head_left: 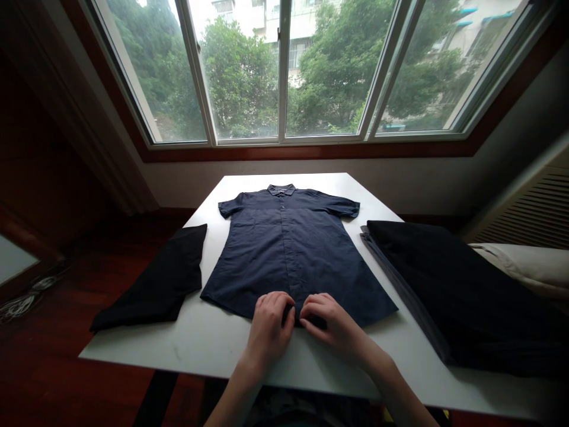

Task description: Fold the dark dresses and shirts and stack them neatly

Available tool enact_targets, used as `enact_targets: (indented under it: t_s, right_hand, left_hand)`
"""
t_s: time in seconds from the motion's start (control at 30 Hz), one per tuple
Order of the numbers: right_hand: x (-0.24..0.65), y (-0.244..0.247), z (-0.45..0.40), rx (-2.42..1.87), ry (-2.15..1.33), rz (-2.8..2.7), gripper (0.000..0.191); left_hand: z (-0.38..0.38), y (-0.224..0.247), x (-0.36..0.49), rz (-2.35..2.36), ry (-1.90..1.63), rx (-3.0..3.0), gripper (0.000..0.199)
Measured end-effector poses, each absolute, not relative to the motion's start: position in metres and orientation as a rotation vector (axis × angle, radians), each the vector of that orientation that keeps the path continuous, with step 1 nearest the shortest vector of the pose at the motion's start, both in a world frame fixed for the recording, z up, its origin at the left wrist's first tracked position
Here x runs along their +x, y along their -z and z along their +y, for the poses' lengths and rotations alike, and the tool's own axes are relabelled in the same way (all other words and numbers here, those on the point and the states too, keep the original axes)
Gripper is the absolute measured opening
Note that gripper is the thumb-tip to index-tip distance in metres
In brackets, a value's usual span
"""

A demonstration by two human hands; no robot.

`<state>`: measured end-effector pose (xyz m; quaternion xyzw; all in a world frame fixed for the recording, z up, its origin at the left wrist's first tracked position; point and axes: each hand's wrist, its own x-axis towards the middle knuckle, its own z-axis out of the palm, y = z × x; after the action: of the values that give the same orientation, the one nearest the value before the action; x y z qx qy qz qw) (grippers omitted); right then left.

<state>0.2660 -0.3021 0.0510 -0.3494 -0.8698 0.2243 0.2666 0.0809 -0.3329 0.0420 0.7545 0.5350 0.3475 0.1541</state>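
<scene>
Fingers (281,303) of both hands curl over the bottom hem (284,312) of a navy short-sleeved button-front shirt (284,249), bent closed on the cloth and gathering a little of it near the middle. The thumbs are hidden, so how firmly the cloth is pinched cannot be told. The left hand (269,332) and right hand (335,327) sit just beside each other, their fingertips almost meeting. The shirt lies flat and front up in the middle of a white table (133,350), its collar pointing away from the person and its sleeves spread to either side. To its left, a little apart, lies a folded black garment (155,279), one end reaching past the table edge. To its right, a stack of folded dark clothes (444,290) overhangs the table's other edge. Beyond the table, a wide window (284,71) looks out on green trees and pale apartment buildings (240,12).
</scene>
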Motion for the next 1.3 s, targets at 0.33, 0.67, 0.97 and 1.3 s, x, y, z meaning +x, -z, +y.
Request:
enact_targets:
  t_s: [0.33, 0.67, 0.97, 1.3]
  right_hand:
    - [0.264, -0.057, -0.306, -0.981, -0.632, -2.356, 0.008]
    - [0.261, -0.058, -0.308, -1.004, -0.619, -2.383, 0.009]
    - [0.298, -0.108, -0.304, -0.890, -0.588, -2.586, 0.017]
    - [0.364, -0.147, -0.123, -1.093, -0.566, -2.589, 0.026]
  left_hand:
    - [-0.333, -0.043, 0.081, 1.528, -0.997, 2.149, 0.013]
    - [-0.334, -0.043, 0.084, 1.521, -0.981, 2.180, 0.017]
    - [-0.312, -0.081, 0.022, 1.340, -0.866, 2.238, 0.021]
    - [-0.120, -0.109, -0.098, 1.871, -0.670, 2.033, 0.022]
